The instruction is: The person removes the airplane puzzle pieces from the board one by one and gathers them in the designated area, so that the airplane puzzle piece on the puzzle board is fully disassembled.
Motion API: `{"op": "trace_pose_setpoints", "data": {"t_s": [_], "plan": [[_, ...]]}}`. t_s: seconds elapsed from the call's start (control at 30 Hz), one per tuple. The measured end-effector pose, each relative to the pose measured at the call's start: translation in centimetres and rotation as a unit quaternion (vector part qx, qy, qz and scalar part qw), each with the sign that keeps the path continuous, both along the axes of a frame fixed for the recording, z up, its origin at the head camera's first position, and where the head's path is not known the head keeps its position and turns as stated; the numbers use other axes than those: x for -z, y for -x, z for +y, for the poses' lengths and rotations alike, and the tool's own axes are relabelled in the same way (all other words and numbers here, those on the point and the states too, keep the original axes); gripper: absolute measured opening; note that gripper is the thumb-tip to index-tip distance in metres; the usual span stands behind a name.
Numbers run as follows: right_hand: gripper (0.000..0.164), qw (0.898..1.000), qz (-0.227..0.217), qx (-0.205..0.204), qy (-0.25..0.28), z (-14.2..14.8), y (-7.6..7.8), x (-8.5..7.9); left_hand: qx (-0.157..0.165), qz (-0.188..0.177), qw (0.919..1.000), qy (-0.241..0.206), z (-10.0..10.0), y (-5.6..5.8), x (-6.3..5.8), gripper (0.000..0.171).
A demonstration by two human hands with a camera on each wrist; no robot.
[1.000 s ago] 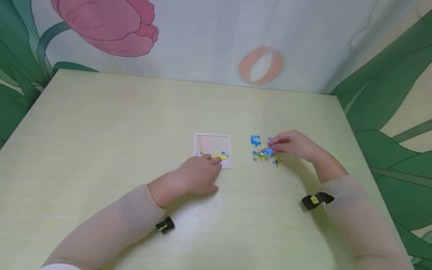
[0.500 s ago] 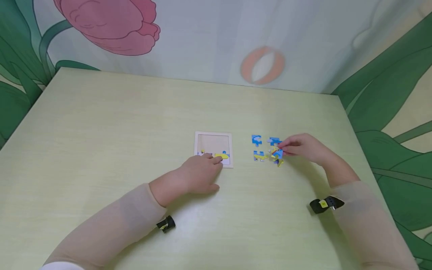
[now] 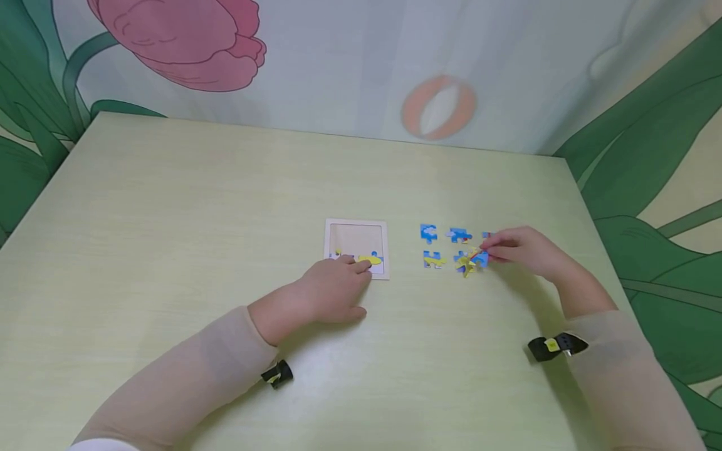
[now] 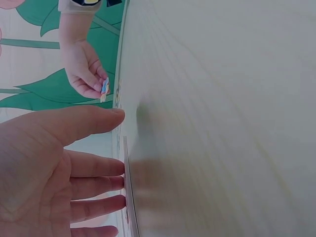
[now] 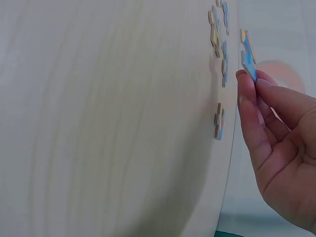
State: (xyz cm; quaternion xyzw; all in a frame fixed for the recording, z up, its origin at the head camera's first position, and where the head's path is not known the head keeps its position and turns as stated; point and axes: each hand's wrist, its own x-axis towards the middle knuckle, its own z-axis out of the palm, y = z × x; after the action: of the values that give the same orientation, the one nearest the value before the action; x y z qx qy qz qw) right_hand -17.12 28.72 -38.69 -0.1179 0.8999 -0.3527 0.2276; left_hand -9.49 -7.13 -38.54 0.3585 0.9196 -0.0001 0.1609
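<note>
My right hand (image 3: 521, 247) pinches a blue and yellow jigsaw puzzle piece (image 5: 248, 54) between thumb and fingertips, lifted off the table in the right wrist view. My left hand (image 3: 335, 291) lies palm down with straight fingers at the near side of a square wooden puzzle frame (image 3: 385, 244). Inside that frame, a strip of picture with a yellow shape (image 3: 370, 259) shows along the near edge; the fingers hide part of it. In the left wrist view, fingertips (image 4: 116, 169) touch the frame's edge.
Loose puzzle pieces lie right of the frame: a blue one (image 3: 429, 232), another blue one (image 3: 459, 235), a yellow-blue one (image 3: 433, 259) and a yellow one (image 3: 466, 269) partly below the held piece. The table (image 3: 225, 188) ends at a painted wall (image 3: 338, 62).
My right hand has moved to the right with the pinched piece, uncovering more of the loose pieces. The left hand stays in place on the frame.
</note>
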Motion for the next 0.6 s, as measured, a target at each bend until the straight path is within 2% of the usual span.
{"op": "trace_pose_setpoints", "data": {"t_s": [0.37, 0.6], "plan": [[0.023, 0.999, -0.003, 0.013, -0.042, 1.6, -0.3, 0.1, 0.0, -0.001, 1.0, 0.001, 0.0, 0.0, 0.0, 0.057], [0.025, 0.999, -0.012, 0.018, -0.049, 2.2, -0.4, 0.3, 0.001, 0.001, 1.0, 0.0, 0.0, 0.0, 0.1, 0.058]]}}
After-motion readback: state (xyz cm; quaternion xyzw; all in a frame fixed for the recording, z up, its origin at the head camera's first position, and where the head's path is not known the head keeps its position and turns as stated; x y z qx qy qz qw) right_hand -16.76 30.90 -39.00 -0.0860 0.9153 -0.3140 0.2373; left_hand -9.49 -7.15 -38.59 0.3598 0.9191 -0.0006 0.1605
